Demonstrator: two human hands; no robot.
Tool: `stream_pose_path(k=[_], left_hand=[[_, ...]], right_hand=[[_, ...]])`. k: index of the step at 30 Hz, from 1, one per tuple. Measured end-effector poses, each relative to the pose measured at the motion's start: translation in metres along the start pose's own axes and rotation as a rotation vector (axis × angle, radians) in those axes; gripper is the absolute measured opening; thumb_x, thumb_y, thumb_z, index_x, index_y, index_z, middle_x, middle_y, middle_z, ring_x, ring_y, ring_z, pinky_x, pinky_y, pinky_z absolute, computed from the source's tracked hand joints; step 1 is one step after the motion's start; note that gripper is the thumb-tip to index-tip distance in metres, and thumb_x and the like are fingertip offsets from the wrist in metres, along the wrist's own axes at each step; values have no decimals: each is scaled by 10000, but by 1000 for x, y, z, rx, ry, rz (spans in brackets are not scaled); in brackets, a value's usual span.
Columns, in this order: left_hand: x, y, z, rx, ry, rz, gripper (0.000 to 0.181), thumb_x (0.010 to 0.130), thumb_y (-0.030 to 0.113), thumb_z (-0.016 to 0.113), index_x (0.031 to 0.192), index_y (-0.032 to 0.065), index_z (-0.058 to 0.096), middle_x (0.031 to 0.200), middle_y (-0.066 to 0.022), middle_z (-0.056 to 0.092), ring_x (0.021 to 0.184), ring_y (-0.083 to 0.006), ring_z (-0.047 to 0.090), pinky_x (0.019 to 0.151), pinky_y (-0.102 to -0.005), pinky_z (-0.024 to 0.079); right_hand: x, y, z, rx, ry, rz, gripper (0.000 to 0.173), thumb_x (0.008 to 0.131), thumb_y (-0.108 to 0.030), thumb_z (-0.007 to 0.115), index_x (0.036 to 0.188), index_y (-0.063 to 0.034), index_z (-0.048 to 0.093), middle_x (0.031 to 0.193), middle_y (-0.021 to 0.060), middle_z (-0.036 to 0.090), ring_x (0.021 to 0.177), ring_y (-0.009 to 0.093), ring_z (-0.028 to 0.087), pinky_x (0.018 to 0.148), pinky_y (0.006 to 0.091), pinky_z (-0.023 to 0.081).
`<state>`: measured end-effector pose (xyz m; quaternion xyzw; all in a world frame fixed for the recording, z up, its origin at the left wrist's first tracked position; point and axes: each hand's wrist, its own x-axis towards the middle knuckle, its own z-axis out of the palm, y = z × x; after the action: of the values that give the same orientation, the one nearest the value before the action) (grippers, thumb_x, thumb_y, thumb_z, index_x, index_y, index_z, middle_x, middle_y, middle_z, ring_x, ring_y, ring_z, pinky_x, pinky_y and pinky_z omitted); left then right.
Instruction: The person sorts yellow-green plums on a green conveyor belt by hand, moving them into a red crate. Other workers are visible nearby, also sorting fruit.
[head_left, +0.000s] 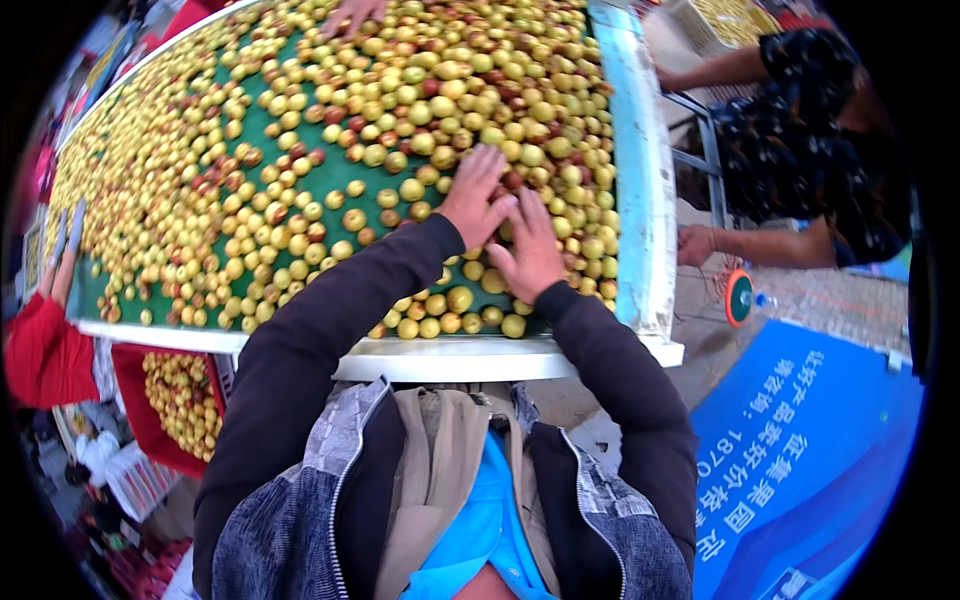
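Observation:
Round yellow-green and reddish jujube-like fruits cover much of a green table surface in front of me. My left hand lies palm down on the fruits right of the middle, fingers pointing away from me. Just to its right, my right hand rests on the fruits too, its fingers near my left thumb. Both palms are hidden, so whether a fruit is held under them cannot be told. Loose fruits lie between my wrists and the white near edge of the table.
A co-worker's hand is at the far side; a red-sleeved person's gloved hands reach in at left. Another person stands right of the table's blue-and-white side rail. A red crate of fruit is below left; a blue banner with writing lies right.

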<state>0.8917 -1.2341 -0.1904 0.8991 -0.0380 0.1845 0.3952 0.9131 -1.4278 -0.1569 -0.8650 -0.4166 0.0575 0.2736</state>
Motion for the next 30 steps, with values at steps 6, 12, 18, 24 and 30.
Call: stream_pose_path(k=[6, 12, 18, 24, 30], left_hand=[[-67, -4, -138, 210, -355, 155, 685, 928, 290, 730, 1501, 6, 484, 1586, -227, 447, 1517, -404, 355, 1251, -532, 286], [-172, -43, -272, 515, -247, -102, 699, 904, 251, 735, 1518, 28, 484, 1588, -235, 440, 1516, -418, 358, 1256, -525, 269], [-247, -51, -310, 601, -202, -277, 811, 910, 304, 734, 1596, 52, 384, 1680, -214, 299, 1568, -422, 240, 1272, -563, 204], [-251, -60, -295, 713, -250, -302, 799, 950, 404, 670, 1602, 54, 367, 1695, -217, 253, 1584, -412, 196, 1280, -579, 156], [-216, -88, -289, 689, -100, -226, 770, 918, 292, 698, 1583, 51, 395, 1673, -221, 299, 1562, -419, 250, 1272, -582, 176]], right_hand=[[-23, 0, -36, -106, -140, -115, 767, 881, -279, 777, 1533, -41, 451, 1628, 264, 329, 1507, 459, 323, 1243, 529, 295], [-12, -49, -11, -29, -545, -702, 740, 925, -396, 715, 1557, -131, 435, 1683, 201, 299, 1583, 376, 248, 1294, 543, 201], [13, -88, 53, -49, -642, -891, 737, 965, -449, 636, 1585, -118, 412, 1705, 174, 267, 1610, 320, 186, 1314, 532, 133], [52, -111, 75, -38, -517, -787, 858, 910, -557, 648, 1595, -101, 406, 1698, 200, 278, 1604, 356, 190, 1299, 540, 144], [89, -114, 98, -130, -334, -615, 831, 936, -580, 634, 1595, -123, 416, 1687, 206, 289, 1587, 386, 208, 1284, 577, 138]])
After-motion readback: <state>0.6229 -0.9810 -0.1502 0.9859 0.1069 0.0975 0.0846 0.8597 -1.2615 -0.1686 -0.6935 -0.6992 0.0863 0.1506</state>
